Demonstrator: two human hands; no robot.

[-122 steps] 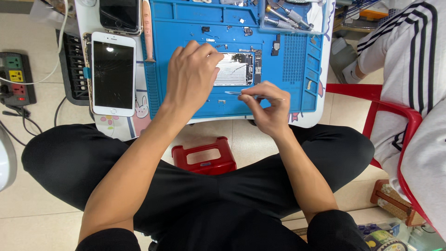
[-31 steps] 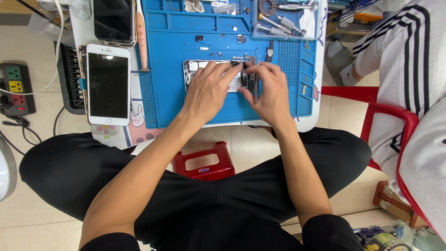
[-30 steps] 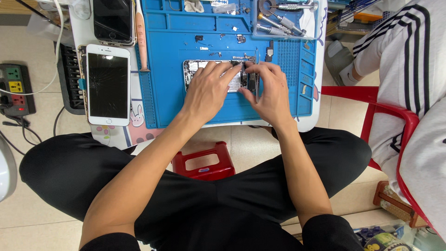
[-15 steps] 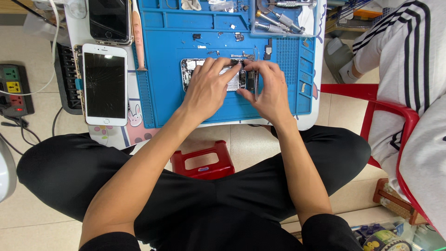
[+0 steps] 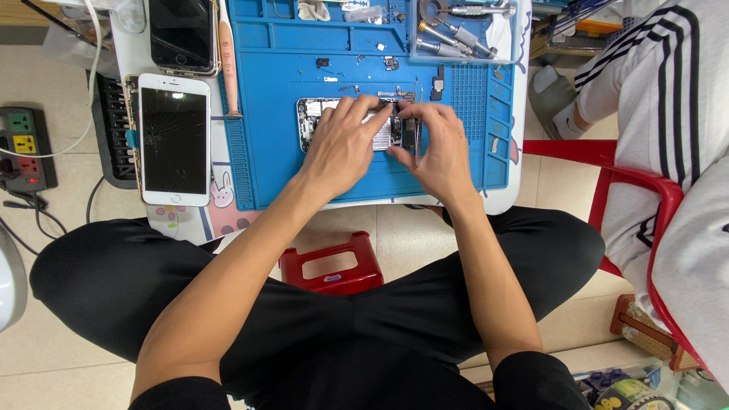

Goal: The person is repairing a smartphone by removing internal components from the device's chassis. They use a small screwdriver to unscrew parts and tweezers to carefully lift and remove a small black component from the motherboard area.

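A white phone [image 5: 174, 138] with a cracked screen is lying at the left, near the blue mat [image 5: 266, 152]. The left hand [image 5: 339, 144] is pressing flat, fingers spread, on the opened phone [image 5: 357, 125] mid-mat. The right hand [image 5: 438, 148] is pinching tweezers [image 5: 417, 137] over it. A slip could be scattering the tiny loose parts; bare mat is lying open near and left.
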